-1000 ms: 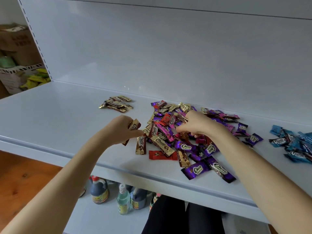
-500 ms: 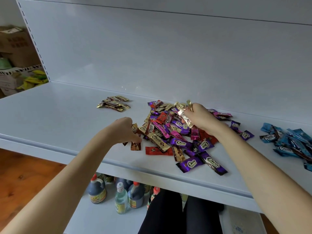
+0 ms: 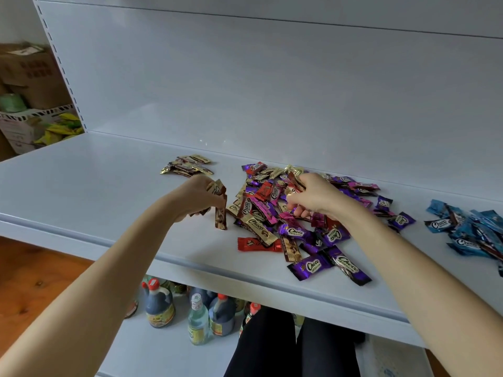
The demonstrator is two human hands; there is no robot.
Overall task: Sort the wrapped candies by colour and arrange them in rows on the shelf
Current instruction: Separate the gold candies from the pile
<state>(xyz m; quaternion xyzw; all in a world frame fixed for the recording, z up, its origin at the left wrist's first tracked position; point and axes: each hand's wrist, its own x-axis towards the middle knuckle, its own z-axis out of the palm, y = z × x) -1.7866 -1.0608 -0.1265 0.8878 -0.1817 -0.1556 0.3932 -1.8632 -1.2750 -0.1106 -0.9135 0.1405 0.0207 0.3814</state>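
Left hand (image 3: 194, 195) grips a bunch of gold candies (image 3: 219, 191) above the shelf (image 3: 81, 191), one dangling and likely to slip, while the right hand (image 3: 313, 197) pinches a wrapper (image 3: 295, 183) in the mixed pile (image 3: 261, 210), where digging could flick sweets off the edge

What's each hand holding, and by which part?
Left hand grips gold candies by their upper ends. Right hand is in the mixed pile; hold cannot be told.

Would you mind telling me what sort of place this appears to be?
Probably a small shop or its stockroom: white retail shelving with a slotted upright, sauce bottles on the shelf below, and cardboard boxes alongside.
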